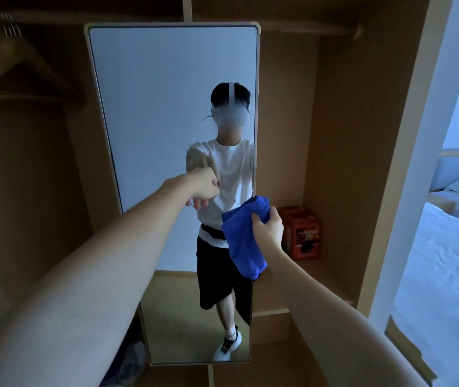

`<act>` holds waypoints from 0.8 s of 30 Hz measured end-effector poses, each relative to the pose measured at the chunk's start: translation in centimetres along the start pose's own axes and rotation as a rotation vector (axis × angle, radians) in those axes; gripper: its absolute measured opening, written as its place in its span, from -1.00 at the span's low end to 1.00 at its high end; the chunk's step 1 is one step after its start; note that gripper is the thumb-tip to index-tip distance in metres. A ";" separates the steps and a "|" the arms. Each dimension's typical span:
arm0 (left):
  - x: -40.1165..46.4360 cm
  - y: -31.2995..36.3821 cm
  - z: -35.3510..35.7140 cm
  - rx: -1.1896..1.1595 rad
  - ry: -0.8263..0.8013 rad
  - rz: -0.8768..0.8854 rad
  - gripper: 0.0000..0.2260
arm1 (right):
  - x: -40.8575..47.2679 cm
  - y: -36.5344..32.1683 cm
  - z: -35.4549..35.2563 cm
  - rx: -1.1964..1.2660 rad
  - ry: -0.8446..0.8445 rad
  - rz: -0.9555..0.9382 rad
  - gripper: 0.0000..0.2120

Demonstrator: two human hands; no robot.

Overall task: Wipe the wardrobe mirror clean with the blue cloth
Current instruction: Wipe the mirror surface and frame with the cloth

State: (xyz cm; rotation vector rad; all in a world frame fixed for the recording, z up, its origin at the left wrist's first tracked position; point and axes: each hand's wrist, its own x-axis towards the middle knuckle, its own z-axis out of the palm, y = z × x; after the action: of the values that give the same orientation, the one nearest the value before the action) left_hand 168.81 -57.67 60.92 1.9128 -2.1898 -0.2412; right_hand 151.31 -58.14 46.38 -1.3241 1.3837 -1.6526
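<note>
A tall wardrobe mirror point(150, 107) with a pale frame stands upright in the middle of the open wardrobe. It reflects a person in a white shirt and black shorts. My right hand point(268, 229) grips a bunched blue cloth point(243, 238), which hangs down in front of the mirror's right edge at mid height. My left hand point(204, 188) reaches out in front of the glass near its middle, fingers curled loosely with nothing in them. Whether the cloth or either hand touches the glass cannot be told.
A red-orange box point(303, 233) sits on the wardrobe shelf right of the mirror. Wooden hangers point(16, 68) hang at the upper left. A wooden side panel point(395, 163) bounds the wardrobe on the right, with a white bed point(446, 263) beyond it.
</note>
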 end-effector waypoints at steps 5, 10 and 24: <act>-0.1 0.9 -2.0 0.002 0.045 0.018 -0.76 | 2.2 -6.3 -0.7 -0.017 0.010 -0.140 -0.97; 0.0 2.5 -5.5 -0.041 0.129 0.017 -0.78 | 6.2 -16.5 -1.1 0.031 0.014 -0.249 -0.88; 1.0 4.3 -6.9 0.012 0.151 -0.130 -0.79 | 5.7 -8.9 -1.8 0.086 -0.110 -0.192 -0.97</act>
State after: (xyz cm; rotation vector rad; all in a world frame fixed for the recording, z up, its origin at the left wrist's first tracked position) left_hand 166.46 -57.87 68.75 2.0123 -1.9783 -0.1018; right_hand 149.13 -60.18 56.66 -1.5130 1.1393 -1.7145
